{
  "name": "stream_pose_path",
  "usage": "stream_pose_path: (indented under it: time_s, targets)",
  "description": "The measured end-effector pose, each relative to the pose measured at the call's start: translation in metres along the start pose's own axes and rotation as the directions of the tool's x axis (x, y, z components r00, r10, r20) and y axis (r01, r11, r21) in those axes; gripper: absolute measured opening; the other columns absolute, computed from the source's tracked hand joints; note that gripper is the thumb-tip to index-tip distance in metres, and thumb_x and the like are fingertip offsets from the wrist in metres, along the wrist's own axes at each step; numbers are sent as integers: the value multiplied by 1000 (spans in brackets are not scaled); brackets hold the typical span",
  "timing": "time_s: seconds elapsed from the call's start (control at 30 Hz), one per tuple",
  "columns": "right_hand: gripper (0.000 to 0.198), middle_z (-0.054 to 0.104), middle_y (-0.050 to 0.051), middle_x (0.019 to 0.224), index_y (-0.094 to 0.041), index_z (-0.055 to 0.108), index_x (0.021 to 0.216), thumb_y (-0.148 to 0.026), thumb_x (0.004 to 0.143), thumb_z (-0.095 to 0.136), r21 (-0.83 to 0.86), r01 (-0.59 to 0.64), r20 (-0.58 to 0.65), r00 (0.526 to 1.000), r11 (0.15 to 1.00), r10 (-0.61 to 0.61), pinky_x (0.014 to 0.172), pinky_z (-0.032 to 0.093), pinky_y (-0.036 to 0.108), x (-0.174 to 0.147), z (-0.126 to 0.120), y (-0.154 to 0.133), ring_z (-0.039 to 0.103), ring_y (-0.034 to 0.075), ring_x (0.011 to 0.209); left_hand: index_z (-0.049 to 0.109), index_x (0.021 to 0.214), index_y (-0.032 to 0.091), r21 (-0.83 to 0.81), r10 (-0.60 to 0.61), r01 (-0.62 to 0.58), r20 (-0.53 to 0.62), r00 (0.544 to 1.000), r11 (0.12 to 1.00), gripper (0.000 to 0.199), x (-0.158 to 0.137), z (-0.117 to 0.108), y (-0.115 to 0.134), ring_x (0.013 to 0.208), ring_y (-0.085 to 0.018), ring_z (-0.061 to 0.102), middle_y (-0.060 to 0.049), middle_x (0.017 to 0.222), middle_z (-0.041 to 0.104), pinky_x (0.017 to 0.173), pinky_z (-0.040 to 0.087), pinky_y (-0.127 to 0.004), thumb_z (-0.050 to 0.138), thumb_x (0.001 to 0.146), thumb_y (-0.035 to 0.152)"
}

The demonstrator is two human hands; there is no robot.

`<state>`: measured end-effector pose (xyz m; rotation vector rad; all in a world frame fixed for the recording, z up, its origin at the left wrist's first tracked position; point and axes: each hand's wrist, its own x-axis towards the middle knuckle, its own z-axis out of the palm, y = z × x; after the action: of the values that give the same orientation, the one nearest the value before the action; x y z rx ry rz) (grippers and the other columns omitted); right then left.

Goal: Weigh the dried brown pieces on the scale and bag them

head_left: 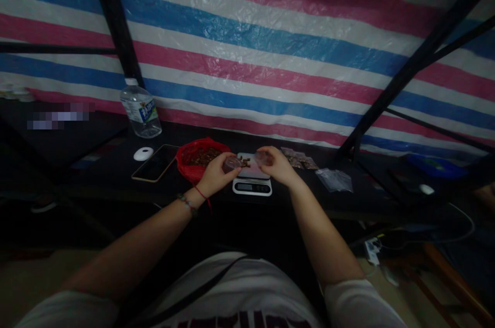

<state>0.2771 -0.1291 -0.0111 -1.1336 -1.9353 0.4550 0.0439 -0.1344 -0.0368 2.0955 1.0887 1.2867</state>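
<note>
A white kitchen scale [252,187] stands on the dark table in front of me, its small display facing my body. Several brown pieces [245,162] lie on its platform between my hands. My left hand [218,171] is curled at the platform's left side around a small clear plastic item [232,164], which looks rounded. At the right side, the fingers of my right hand [276,164] close on another clear plastic item [264,158]. Whether these are cups or bags I cannot tell. Left of the scale, a red plastic bag [189,152] lies open with many brown pieces inside.
Filled small bags [297,158] and clear empty bags [334,180] lie right of the scale. A phone [156,163], a white mouse-shaped object [143,153] and a large plastic bottle [139,110] are to the left. Black metal posts [116,18] frame a striped sheet [247,49].
</note>
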Motion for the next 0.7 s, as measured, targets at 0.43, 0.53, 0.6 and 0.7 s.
stream_pose_path:
  time_s: [0.43,0.53,0.6,0.7]
  targets:
    - [55,60,14,116,-14,55,117,-14,63,65,-377,-294,-157,955,879,252,96,41,43,-23,-27,91,56,25,109,62,100,15,-259,-268,219,-171,948,941,40,12,-6,-35,90,-20,63,-10,98,68,83,49,-35,55,79,48]
    - [41,62,12,114,-16,62,111,-12,71,57,-415,-136,-180,982,900,65,100,37,44,1,-19,61,54,24,111,62,100,15,-302,-304,244,-170,938,922,42,12,-5,-37,86,-20,64,-10,96,68,80,50,-34,56,78,50]
    - [27,66,9,104,-17,68,100,-14,78,53,-356,12,-64,997,934,-37,96,41,39,20,-3,41,57,21,103,61,100,14,-321,-311,246,-170,935,915,43,11,-5,-37,86,-19,63,-10,96,68,80,50,-34,56,78,50]
    - [21,68,9,99,-17,71,95,-19,81,55,-307,153,140,984,939,-114,91,43,34,46,32,20,60,20,98,61,100,14,-331,-310,242,-170,935,912,43,10,-4,-37,89,-19,63,-10,97,68,82,50,-33,56,78,50]
